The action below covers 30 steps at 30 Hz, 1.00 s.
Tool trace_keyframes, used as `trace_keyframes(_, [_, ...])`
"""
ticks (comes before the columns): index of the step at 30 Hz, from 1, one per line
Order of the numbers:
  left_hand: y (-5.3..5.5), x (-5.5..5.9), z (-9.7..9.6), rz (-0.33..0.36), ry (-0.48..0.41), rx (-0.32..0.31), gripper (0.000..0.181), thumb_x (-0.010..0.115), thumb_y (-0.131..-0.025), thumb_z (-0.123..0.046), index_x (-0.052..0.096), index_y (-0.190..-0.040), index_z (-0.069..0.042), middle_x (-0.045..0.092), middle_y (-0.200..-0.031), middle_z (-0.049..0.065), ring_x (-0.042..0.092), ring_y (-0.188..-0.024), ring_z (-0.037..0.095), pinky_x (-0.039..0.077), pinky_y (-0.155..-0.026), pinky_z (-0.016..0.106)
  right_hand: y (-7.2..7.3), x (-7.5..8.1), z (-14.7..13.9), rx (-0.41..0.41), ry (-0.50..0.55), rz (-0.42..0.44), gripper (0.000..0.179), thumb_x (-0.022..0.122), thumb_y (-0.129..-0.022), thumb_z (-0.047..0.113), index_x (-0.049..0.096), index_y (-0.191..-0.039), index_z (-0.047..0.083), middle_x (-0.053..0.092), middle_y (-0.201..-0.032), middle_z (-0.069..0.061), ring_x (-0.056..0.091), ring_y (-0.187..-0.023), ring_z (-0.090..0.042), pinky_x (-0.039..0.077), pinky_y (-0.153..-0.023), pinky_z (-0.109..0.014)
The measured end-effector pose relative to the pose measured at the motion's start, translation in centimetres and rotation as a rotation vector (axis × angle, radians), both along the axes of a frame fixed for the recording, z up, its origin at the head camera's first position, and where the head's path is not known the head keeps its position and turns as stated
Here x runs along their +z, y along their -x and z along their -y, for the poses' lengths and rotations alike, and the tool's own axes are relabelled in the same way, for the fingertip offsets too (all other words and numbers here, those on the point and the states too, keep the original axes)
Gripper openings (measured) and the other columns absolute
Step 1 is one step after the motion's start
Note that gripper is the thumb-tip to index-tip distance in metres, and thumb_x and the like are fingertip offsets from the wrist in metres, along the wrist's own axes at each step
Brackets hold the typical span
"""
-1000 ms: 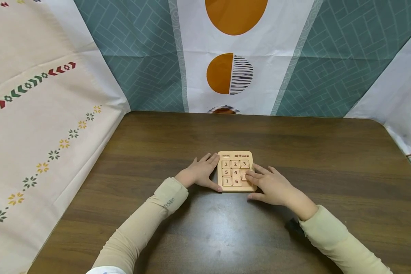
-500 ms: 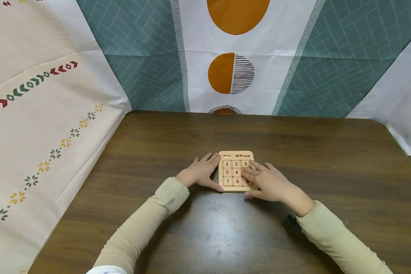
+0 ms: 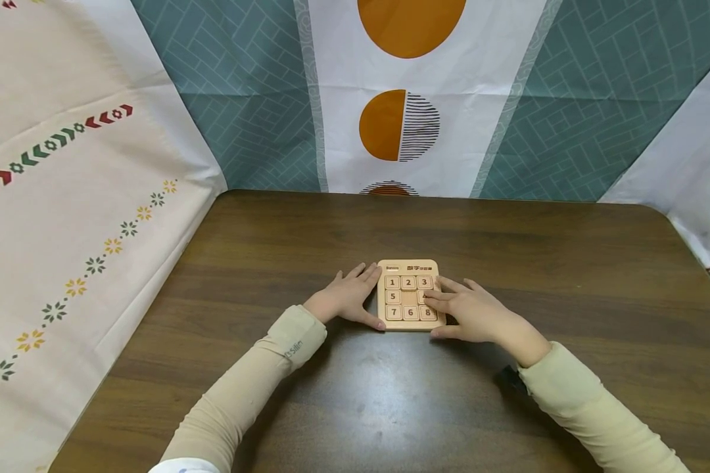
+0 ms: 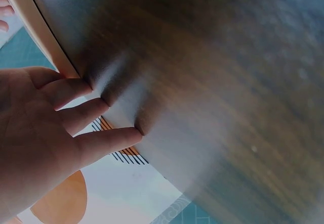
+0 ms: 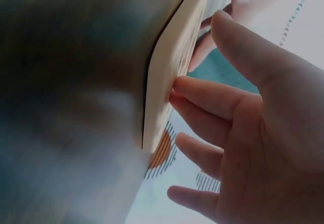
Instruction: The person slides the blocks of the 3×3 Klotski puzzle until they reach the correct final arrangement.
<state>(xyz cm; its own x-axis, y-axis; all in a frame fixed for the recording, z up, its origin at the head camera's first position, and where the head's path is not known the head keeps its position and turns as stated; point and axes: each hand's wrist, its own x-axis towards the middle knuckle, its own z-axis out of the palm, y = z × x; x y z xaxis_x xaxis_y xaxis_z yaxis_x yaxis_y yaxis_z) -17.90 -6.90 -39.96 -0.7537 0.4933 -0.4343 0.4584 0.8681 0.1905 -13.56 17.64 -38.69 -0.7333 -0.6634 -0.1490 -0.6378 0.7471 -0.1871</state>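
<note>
A wooden number slide puzzle (image 3: 411,326) lies flat on the table. Its top row reads 1, 2, 3 and its bottom row 7, 6, 8. In the middle row, tile 5 (image 3: 393,296) is at the left, the centre slot is bare, and a tile that looks like the 4 (image 3: 424,297) is partly under fingertips. My left hand (image 3: 348,299) rests with spread fingers along the board's left edge, thumb at the lower left corner. My right hand (image 3: 473,315) touches the right-hand tile with extended fingertips, its thumb by the lower right corner. In the right wrist view, those fingers (image 5: 207,95) meet the board's top.
The brown wooden table (image 3: 355,394) extends around the board on all sides. Behind it hangs a teal and white patterned cloth (image 3: 260,98), and a cream cloth (image 3: 65,263) hangs at the left. A dark object (image 3: 511,380) sits by the right cuff.
Tile 8 came into view at the lower right. The 4 tile has slid right from the centre, with the right fingertips moving left, then back right. My left hand keeps its place.
</note>
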Motion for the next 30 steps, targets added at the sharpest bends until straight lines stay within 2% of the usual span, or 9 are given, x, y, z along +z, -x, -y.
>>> trace_keyframes(7, [0.0, 0.0, -0.1, -0.001, 0.005, 0.0, 0.116, 0.062, -0.068, -0.067, 0.0, -0.147, -0.011, -0.001, -0.152, 0.004, -0.001, -0.138, 0.024, 0.012, -0.104, 0.056, 0.1, 0.0, 0.7, 0.06, 0.036, -0.039, 0.067, 0.063, -0.08, 0.048, 0.049, -0.132, 0.007, 0.045, -0.137, -0.008, 0.027, -0.132, -0.033, 0.024, -0.097, -0.06])
trace_keyframes(13, [0.1, -0.1, -0.3, 0.002, 0.009, -0.004, 0.116, 0.062, -0.068, -0.069, 0.001, -0.147, -0.01, 0.0, -0.152, 0.005, 0.0, -0.138, 0.025, 0.013, -0.104, 0.055, 0.4, -0.2, 2.9, 0.138, 0.056, -0.015, 0.069, 0.061, -0.082, 0.049, 0.046, -0.135, 0.008, 0.042, -0.139, -0.007, 0.025, -0.132, -0.033, 0.023, -0.098, -0.06])
trace_keyframes(25, [0.1, 0.2, -0.2, 0.004, 0.011, -0.001, 0.116, 0.062, -0.068, -0.068, 0.0, -0.147, -0.01, -0.001, -0.152, 0.004, -0.001, -0.138, 0.024, 0.012, -0.104, 0.055, 0.6, -0.1, 1.0, 0.089, 0.027, 0.013, 0.068, 0.063, -0.08, 0.048, 0.049, -0.133, 0.008, 0.044, -0.137, -0.009, 0.025, -0.133, -0.032, 0.021, -0.098, -0.061])
trace_keyframes(30, [0.1, 0.0, -0.1, 0.001, 0.006, 0.001, 0.116, 0.062, -0.068, -0.068, 0.0, -0.147, -0.01, 0.0, -0.152, 0.005, 0.0, -0.138, 0.025, 0.012, -0.104, 0.056, 0.1, -0.2, 1.1, 0.12, 0.051, 0.01, 0.069, 0.062, -0.08, 0.049, 0.047, -0.135, 0.01, 0.043, -0.138, -0.008, 0.025, -0.133, -0.031, 0.021, -0.097, -0.061])
